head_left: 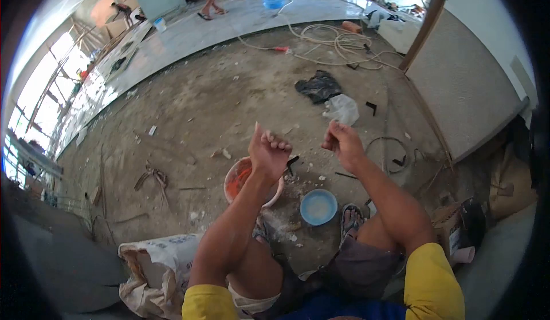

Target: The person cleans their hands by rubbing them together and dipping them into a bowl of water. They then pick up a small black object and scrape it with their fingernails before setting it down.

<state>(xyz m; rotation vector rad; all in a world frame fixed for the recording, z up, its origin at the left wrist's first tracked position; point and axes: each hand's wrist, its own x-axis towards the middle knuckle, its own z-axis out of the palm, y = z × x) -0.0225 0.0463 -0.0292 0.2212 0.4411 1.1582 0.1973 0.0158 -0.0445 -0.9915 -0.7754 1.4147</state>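
Plastic bucket (276, 196), rough floor (200, 102), perhaps paper sack (179, 256)

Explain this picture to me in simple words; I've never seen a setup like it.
There is no machine here: a single camera, worn on a person's head, looks forward and down. The wearer's left hand and right hand are raised apart above the dirty floor, fingers curled. I see nothing held in either, though something small could be hidden.

Down on the floor are a bucket with something orange inside, a blue bowl and, at the lower left, a torn sack. Farther ahead lie a black plastic bag, a whitish plastic bag and a loosely coiled hose or cable.
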